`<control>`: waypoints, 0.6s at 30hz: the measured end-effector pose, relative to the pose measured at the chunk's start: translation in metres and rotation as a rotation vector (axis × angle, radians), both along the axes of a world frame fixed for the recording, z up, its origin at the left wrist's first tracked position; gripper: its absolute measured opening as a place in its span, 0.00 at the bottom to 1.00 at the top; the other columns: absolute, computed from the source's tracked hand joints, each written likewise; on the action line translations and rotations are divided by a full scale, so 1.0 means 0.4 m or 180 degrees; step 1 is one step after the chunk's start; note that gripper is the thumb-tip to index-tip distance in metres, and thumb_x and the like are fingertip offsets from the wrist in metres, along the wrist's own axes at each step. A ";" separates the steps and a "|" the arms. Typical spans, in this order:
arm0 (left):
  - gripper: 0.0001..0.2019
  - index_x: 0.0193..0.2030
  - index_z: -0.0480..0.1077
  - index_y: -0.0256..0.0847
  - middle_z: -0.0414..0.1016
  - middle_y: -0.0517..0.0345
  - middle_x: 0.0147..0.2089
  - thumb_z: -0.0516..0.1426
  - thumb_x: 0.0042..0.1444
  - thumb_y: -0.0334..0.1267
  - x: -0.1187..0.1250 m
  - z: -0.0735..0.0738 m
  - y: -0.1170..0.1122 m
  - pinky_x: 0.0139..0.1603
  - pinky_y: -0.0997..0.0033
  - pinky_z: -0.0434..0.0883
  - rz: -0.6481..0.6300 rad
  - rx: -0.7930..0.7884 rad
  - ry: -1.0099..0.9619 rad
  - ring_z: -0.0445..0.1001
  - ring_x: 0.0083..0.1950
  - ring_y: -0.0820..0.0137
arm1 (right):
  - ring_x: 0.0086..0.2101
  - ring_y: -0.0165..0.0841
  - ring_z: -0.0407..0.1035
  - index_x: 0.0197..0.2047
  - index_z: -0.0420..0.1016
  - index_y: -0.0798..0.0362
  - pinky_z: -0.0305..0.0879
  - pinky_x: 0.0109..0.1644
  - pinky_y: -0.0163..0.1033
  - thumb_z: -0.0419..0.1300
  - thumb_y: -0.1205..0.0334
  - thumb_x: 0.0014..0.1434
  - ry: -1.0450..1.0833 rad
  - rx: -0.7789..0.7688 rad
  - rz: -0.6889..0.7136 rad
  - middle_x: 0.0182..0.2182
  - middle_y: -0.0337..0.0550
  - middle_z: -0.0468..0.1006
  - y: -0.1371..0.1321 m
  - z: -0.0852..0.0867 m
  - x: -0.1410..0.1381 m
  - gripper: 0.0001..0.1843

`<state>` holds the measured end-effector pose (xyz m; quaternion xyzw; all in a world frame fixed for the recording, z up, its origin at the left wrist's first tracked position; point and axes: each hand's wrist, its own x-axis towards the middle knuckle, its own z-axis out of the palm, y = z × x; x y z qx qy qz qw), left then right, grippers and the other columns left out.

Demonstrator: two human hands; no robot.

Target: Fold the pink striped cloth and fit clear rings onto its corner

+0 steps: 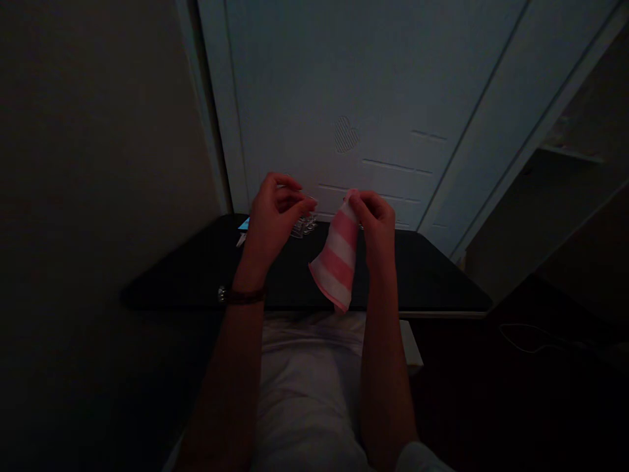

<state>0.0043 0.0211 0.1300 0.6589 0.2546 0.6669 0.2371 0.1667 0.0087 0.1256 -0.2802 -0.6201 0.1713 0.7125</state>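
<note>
My right hand point(374, 216) pinches the narrow top of a pink-and-white striped cloth point(339, 252). The cloth hangs down from the fingertips and widens toward a pink-edged bottom, above the black tabletop point(304, 282). To the left, my left hand point(278, 213) is raised with its fingers curled and thumb and fingertips close together. Something small and clear seems to show at those fingertips, too dim to name. Just behind this hand, several clear plastic pieces point(305, 226) lie on the tabletop, partly hidden by it.
A pale panel point(295, 98) with an embossed heart rises behind the table. Something with a bright blue surface point(244, 224) lies at the table's back left. A white box-like corner point(410, 347) shows below the front edge. At right, a thin white cable point(521, 326) crosses the dark floor.
</note>
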 end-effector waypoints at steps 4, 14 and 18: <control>0.10 0.36 0.63 0.43 0.72 0.63 0.30 0.60 0.48 0.36 -0.001 0.000 0.001 0.29 0.73 0.69 0.0052 0.0032 0.0033 0.73 0.30 0.73 | 0.31 0.27 0.65 0.30 0.71 0.52 0.62 0.36 0.32 0.56 0.51 0.54 -0.0041 -0.0039 -0.0054 0.27 0.36 0.70 -0.001 -0.001 0.000 0.13; 0.10 0.39 0.64 0.43 0.72 0.61 0.32 0.58 0.49 0.35 -0.001 -0.003 -0.006 0.34 0.73 0.71 0.0196 0.0163 0.0301 0.74 0.34 0.71 | 0.33 0.29 0.67 0.32 0.72 0.52 0.63 0.39 0.34 0.56 0.52 0.55 -0.0077 -0.0015 0.0078 0.30 0.38 0.73 0.003 -0.005 -0.003 0.12; 0.14 0.42 0.63 0.44 0.72 0.61 0.32 0.58 0.48 0.34 0.002 -0.002 -0.009 0.35 0.72 0.71 0.0178 0.0144 0.0327 0.74 0.35 0.71 | 0.34 0.30 0.67 0.32 0.73 0.51 0.63 0.40 0.35 0.55 0.52 0.55 -0.0130 -0.0037 0.0073 0.31 0.38 0.74 0.003 -0.007 -0.003 0.12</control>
